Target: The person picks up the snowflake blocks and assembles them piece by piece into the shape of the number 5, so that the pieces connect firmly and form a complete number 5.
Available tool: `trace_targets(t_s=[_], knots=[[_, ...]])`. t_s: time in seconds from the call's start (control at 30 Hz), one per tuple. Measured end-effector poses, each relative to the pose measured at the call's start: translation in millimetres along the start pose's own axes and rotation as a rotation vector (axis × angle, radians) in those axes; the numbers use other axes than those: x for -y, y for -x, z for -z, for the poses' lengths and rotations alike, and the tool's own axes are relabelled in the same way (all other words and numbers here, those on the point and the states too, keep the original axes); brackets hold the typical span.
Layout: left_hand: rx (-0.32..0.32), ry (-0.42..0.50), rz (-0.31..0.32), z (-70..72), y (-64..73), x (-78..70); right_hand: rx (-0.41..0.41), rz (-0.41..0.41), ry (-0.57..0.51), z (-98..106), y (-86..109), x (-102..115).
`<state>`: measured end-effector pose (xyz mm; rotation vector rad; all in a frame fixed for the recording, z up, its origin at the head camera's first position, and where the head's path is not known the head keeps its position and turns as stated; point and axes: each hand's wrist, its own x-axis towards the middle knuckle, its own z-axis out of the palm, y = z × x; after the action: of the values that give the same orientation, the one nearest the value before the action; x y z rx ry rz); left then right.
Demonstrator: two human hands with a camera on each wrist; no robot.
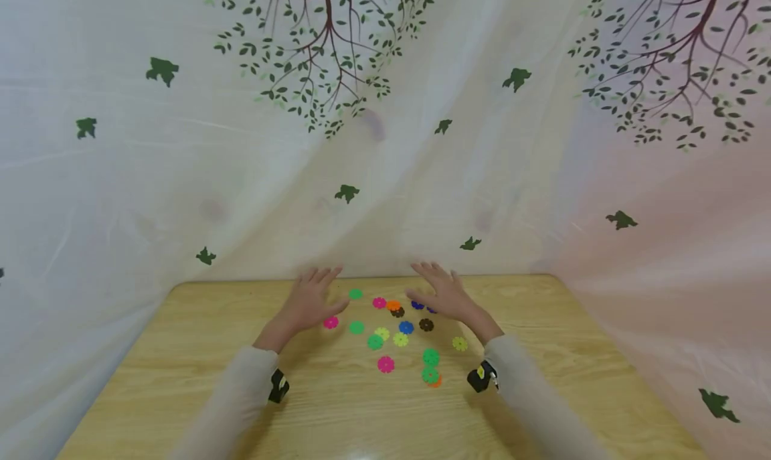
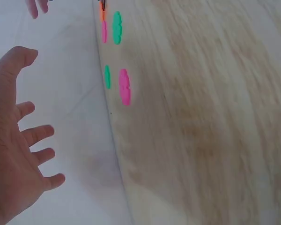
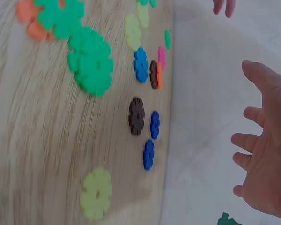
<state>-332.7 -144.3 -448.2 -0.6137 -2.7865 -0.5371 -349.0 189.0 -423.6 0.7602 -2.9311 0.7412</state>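
My left hand point(image 1: 308, 302) is held above the table with its fingers spread and nothing in it; a pink flower-shaped disc point(image 1: 330, 322) lies just below its thumb. Opposite it, my right hand point(image 1: 444, 295) hovers with spread fingers, also holding nothing, and partly covers dark blue discs point(image 3: 154, 124). Between and in front of the hands, several flat plastic flower discs lie scattered: green point(image 1: 357, 327), yellow point(image 1: 400, 339), blue point(image 1: 406, 327), brown point(image 1: 426, 325) and pink point(image 1: 385, 364). A green disc point(image 1: 430, 375) overlaps an orange one point(image 1: 438, 382) nearest me.
The wooden table point(image 1: 337, 413) ends at a back edge just behind the discs. A pale curtain point(image 1: 271, 199) printed with trees and birds hangs behind it and along both sides. Each wrist carries a small black camera point(image 1: 278, 386).
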Motion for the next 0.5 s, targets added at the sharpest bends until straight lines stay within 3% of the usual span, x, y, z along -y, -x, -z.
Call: trace_targets(t_s=[0.13,0.27,0.37,0.5], knots=[[0.030,0.121,-0.023,0.0,7.4,7.7,0.027,0.056,-0.094,7.6,9.2,-13.3],[0.122,0.278,-0.003,-2.5,15.9,16.2,0.096,0.094,-0.177,10.6,18.4,-31.5],[0.181,0.376,0.014,-7.3,20.8,21.4,0.152,0.068,-0.205,12.3,28.8,-44.7],[0.184,0.463,0.021,-16.1,22.9,28.1,0.218,0.036,-0.232,14.9,45.4,-60.6]])
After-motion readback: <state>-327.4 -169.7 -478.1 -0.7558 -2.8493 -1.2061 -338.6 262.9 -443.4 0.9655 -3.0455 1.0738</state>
